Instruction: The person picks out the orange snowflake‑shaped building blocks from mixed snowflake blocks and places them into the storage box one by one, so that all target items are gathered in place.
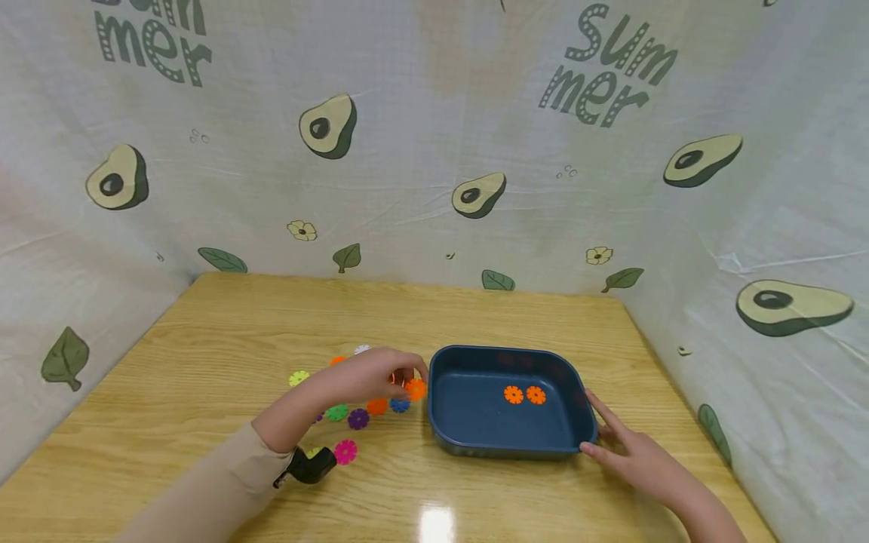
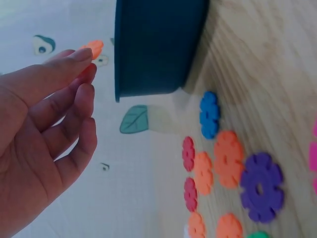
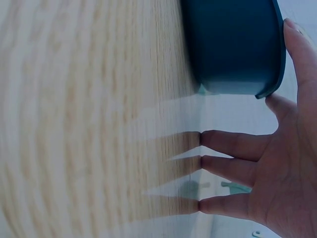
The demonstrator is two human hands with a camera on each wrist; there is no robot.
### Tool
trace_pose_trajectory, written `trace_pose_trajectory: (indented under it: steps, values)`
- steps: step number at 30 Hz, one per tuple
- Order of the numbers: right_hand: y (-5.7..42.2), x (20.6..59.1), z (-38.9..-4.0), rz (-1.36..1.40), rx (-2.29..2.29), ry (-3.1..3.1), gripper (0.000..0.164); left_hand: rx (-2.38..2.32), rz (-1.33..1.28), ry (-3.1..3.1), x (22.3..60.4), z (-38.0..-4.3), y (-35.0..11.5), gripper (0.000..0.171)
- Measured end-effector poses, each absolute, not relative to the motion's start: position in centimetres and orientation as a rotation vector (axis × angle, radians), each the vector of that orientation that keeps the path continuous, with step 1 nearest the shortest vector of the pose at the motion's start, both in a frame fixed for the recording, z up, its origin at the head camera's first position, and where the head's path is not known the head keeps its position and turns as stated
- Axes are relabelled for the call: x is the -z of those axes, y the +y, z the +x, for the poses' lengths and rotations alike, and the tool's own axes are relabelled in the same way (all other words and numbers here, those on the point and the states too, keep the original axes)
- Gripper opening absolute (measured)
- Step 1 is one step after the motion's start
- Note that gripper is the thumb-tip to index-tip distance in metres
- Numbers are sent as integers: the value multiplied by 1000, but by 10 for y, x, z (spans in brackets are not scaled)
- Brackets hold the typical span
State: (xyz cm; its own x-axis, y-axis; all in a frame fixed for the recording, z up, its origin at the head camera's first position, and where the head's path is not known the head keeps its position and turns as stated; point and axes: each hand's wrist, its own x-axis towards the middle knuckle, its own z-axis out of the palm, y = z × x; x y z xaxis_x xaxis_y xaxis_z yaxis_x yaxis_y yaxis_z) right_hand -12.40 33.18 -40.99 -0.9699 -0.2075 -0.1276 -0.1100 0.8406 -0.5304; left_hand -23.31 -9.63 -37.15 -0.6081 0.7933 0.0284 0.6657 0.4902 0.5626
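Observation:
My left hand (image 1: 380, 375) pinches an orange flower-shaped plastic disc (image 1: 416, 389) between thumb and fingertips, just outside the left wall of a dark blue rectangular tray (image 1: 465, 415). In the left wrist view, the held disc (image 2: 95, 48) shows above the thumb tip, level with the tray's side. Inside the tray, two orange discs (image 1: 514, 394) lie side by side. At the tray's right end is my right hand (image 1: 627, 452), thumb and index finger touching the rim. Its other fingers are straight, their tips on the table in the right wrist view.
Several loose discs lie on the wooden table (image 1: 271, 317) around and under my left forearm, among them a purple disc (image 1: 358, 418), a blue disc (image 1: 400, 406) and a pink disc (image 1: 345, 452). Printed cloth (image 1: 407, 151) hangs along the table's back and sides.

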Motion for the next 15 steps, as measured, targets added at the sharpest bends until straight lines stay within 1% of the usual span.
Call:
trace_pose_trajectory:
  steps: [7,15]
  values:
    - [332,410,-124,-218,806,2818,83,-784,1309,2467,362,-241,-72,28]
    - [332,409,-124,-215,812,2823,83,-773,1319,2417,353,-250,-42,25]
